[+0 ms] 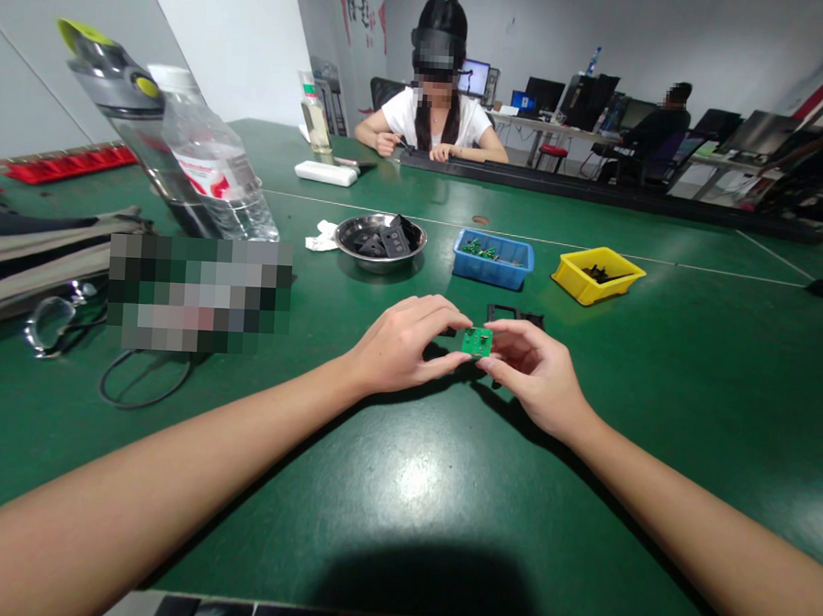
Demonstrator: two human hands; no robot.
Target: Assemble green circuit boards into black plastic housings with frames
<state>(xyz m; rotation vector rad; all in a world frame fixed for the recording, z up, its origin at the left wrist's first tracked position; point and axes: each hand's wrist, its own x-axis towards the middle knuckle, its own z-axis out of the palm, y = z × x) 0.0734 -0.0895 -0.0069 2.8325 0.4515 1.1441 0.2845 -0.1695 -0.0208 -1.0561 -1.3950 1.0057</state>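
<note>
A small green circuit board point(477, 342) is held up over the table between both hands. My left hand point(410, 342) pinches its left side with thumb and fingers. On the right side, my right hand point(536, 365) grips the same board by its edge. Just behind the hands lies a black plastic frame point(504, 311), partly covered by my right fingers. Beyond it stand a blue bin point(494, 273) with green boards in it and a yellow bin point(595, 290) holding small black parts. A metal bowl point(379, 262) contains black plastic pieces.
On the left of the green table point(400, 528) are a clear water bottle point(215, 174), a grey drinking bottle point(119, 100), a watch point(52, 321) and a cable loop point(144, 400). A white case point(326, 173) lies farther back. A person point(435, 116) sits across the table.
</note>
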